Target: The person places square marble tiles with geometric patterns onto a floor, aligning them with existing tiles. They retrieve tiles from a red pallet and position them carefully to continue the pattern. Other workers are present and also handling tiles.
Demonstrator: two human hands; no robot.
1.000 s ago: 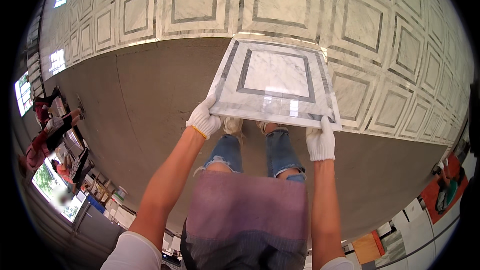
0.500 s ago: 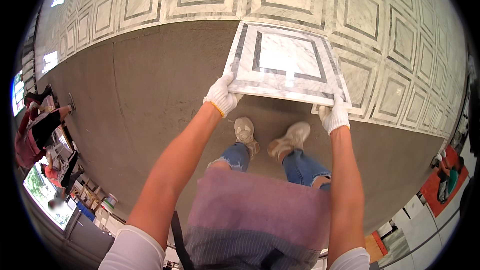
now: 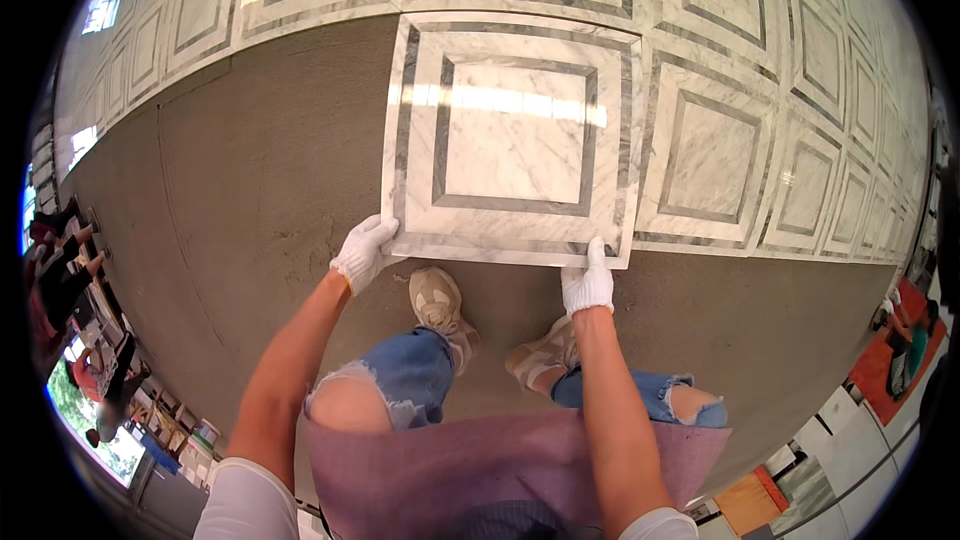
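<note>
Tile [image 3: 512, 135] lies on grey mortar [image 3: 250, 200]; left hand [image 3: 364, 252] and right hand [image 3: 588, 280] fingers clamp its near edge.

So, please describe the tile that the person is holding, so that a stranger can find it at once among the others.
Start at the wide grey mortar bed bordered by laid marble tiles. At its edge lies one white marble tile with grey square bands, gripped at its near edge by the gloved left hand and right hand. Unlike its neighbours, it lies over the grey bed, with hands on it.
</note>
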